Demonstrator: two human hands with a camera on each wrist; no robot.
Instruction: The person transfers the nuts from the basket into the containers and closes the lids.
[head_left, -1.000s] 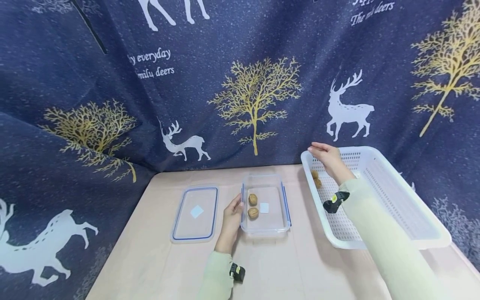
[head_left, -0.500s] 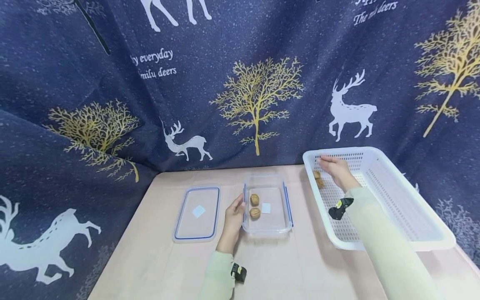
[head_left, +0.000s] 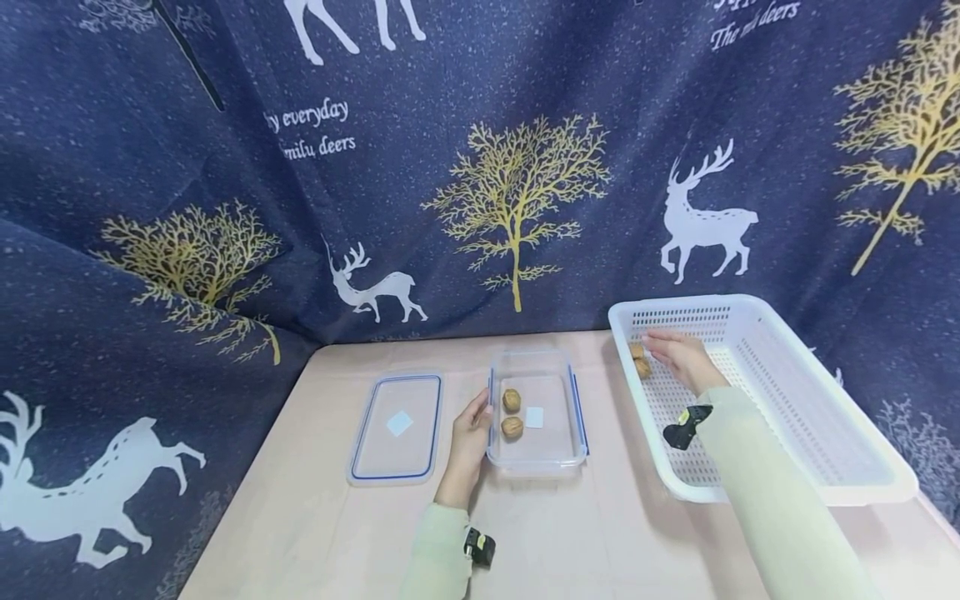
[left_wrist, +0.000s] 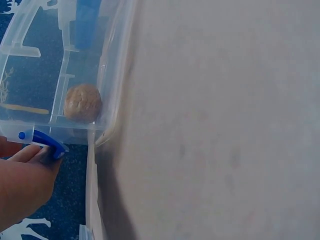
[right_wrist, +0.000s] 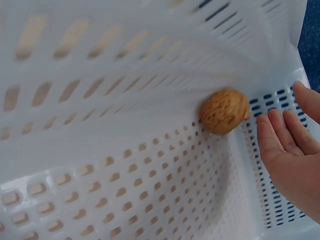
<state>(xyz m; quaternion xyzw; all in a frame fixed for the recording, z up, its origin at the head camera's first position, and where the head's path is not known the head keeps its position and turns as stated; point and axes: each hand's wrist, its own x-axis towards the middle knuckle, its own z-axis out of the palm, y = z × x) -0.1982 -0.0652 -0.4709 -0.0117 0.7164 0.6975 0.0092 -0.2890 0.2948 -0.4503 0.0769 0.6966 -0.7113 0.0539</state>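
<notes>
My left hand (head_left: 469,437) lies against the left side of a clear lidless food box (head_left: 551,450), touching its blue-edged wall. In the left wrist view its fingers sit beside a blue latch (left_wrist: 50,142), partly hidden. Inside the box, two walnuts rest along the left: a farther walnut (head_left: 512,400) and a nearer walnut (head_left: 512,427). My right hand (head_left: 686,360) reaches into a white perforated plastic basket (head_left: 648,433), fingers extended and holding nothing. Just left of its fingertips, in the basket's far left corner, lie a couple of walnuts (head_left: 642,367); the right wrist view shows a walnut (right_wrist: 224,111) near the fingers.
A clear lid with a blue seal (head_left: 396,429) lies flat left of the box. The pale tabletop (head_left: 555,542) runs up to a dark blue curtain (head_left: 450,308) printed with deer and trees. The basket's raised walls surround the right hand.
My right hand has come down from above the basket's far left rim into the basket, beside the walnuts. The left hand keeps its place at the box. The view has shifted slightly.
</notes>
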